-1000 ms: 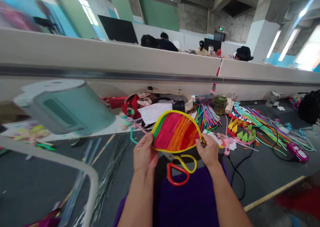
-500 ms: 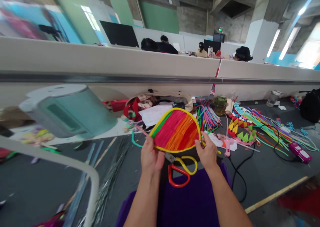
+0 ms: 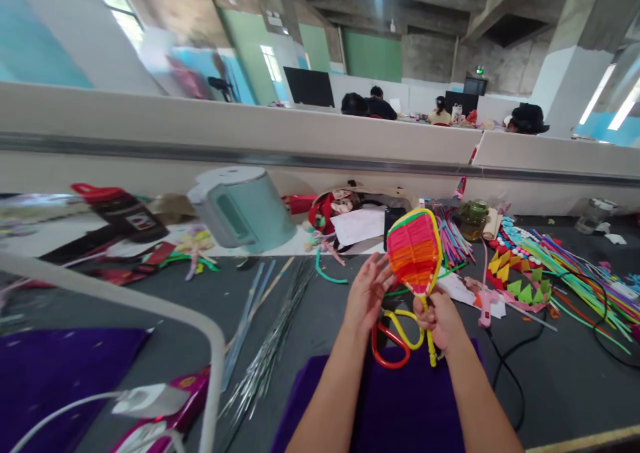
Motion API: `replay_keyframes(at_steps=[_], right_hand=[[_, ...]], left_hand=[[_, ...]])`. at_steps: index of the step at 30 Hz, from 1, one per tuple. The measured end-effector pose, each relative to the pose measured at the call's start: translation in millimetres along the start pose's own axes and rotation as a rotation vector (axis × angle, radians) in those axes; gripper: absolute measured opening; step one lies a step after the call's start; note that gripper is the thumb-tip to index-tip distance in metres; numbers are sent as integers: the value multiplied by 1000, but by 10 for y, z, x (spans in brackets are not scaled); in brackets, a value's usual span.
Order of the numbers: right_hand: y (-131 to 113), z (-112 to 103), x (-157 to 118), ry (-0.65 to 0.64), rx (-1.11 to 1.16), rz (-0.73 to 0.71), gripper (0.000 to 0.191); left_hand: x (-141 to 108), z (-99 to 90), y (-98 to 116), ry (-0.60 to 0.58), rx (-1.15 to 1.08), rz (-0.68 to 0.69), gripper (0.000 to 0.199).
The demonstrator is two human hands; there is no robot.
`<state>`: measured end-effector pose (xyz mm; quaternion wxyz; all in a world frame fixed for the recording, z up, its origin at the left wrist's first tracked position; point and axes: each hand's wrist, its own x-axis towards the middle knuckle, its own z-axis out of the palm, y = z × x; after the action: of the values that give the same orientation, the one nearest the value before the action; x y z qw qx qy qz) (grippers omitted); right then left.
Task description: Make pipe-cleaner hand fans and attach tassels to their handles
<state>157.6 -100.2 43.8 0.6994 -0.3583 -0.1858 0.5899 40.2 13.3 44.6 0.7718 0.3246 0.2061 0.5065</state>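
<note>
A fan made of fuzzy craft stems (image 3: 414, 250), pink above and orange-red below with a yellow and green rim, stands upright in front of me. My right hand (image 3: 440, 316) is closed round its yellow handle, whose lower end sticks out below the fingers. Beside the fan's left edge, my left hand (image 3: 367, 293) has its fingers apart; whether a fingertip touches the rim I cannot tell. Below the hands lie scissors (image 3: 374, 348) with one red and one yellow handle loop, blades hidden. Under them is a purple cloth (image 3: 400, 406).
A pale teal kettle (image 3: 265, 213) stands at left behind thin metallic wires (image 3: 270, 346). On the right lie a pink glue gun (image 3: 485, 306) with a black cord and many coloured stems (image 3: 575, 263). A white tube (image 3: 215, 366) crosses the left foreground.
The fan has turned from lying sideways to upright, showing its other side. My left hand has let go of its edge; my right hand now grips the handle. The view has swung left.
</note>
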Motion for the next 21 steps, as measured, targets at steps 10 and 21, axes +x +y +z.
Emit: replay_keyframes(at_steps=[10, 21], right_hand=[[-1, 6, 26, 89, -9, -99, 26], [221, 47, -50, 223, -751, -468, 56]], left_hand=[[-101, 155, -164, -13, 71, 57, 45], [-174, 200, -138, 6, -117, -92, 31]])
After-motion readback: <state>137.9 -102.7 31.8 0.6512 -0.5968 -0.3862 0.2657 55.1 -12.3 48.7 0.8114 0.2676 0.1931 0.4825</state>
